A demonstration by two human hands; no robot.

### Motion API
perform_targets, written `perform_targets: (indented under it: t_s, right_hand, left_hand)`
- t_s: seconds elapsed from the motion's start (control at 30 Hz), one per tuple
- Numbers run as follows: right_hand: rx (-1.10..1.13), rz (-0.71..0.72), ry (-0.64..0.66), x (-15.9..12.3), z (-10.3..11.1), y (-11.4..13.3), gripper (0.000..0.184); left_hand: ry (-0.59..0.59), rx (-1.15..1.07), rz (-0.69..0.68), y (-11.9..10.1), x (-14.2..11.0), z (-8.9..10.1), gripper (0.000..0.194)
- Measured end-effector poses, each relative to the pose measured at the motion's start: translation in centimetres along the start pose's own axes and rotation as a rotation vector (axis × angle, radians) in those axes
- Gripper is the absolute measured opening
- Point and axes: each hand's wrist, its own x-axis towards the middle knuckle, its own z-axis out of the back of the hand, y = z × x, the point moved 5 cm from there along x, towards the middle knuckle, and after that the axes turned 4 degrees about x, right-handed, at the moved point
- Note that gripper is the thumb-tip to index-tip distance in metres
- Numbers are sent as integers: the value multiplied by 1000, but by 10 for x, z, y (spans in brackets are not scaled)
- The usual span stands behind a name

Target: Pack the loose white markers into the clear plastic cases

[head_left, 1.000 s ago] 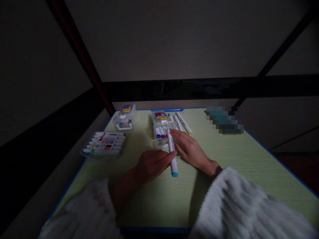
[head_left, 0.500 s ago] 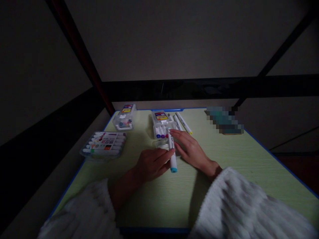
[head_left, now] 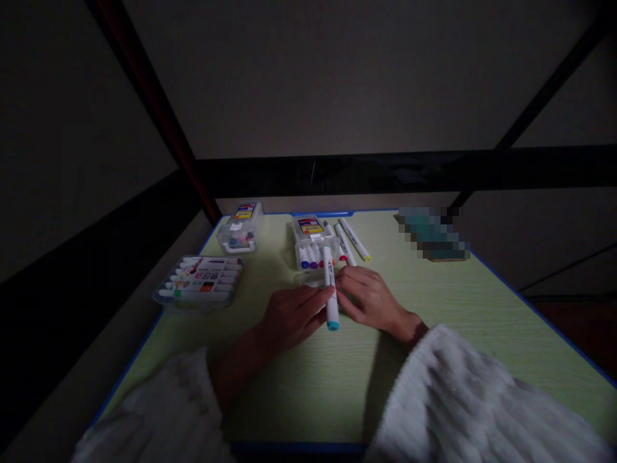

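A white marker with a blue cap (head_left: 330, 289) points away from me on the pale green table (head_left: 463, 321). My left hand (head_left: 292, 315) pinches its lower half between thumb and fingers. My right hand (head_left: 369, 299) has its fingers curled against the marker's right side, touching it. The marker's far tip reaches the open clear marker case (head_left: 313, 247), which holds several markers with purple and blue caps. Both arms wear white knitted sleeves.
Two loose white markers (head_left: 351, 241) lie right of the case. A second small clear case (head_left: 240, 235) stands at the back left, a flat pack of markers (head_left: 202, 283) at the left edge. A blurred teal object (head_left: 434, 235) lies back right. Dark frame bars surround the table.
The marker has slid further toward the case. My right hand's fingers, stretched flat before, have drawn back and curled against the marker. My left hand followed slightly forward.
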Motion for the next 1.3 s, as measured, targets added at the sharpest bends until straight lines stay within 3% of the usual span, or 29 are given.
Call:
perform_targets:
  t_s: [0.47, 0.7, 1.03, 1.3]
  right_hand:
    - [85, 135, 20, 2, 3, 13, 19]
    - [135, 148, 54, 2, 5, 15, 20]
    - [101, 158, 10, 3, 7, 15, 39]
    - [93, 145, -6, 2, 6, 15, 36]
  left_hand:
    - [5, -10, 52, 5, -1, -3, 19]
    - [22, -25, 71, 7, -4, -5, 23]
    - [25, -43, 82, 7, -2, -5, 20]
    - [17, -45, 69, 6, -1, -5, 21]
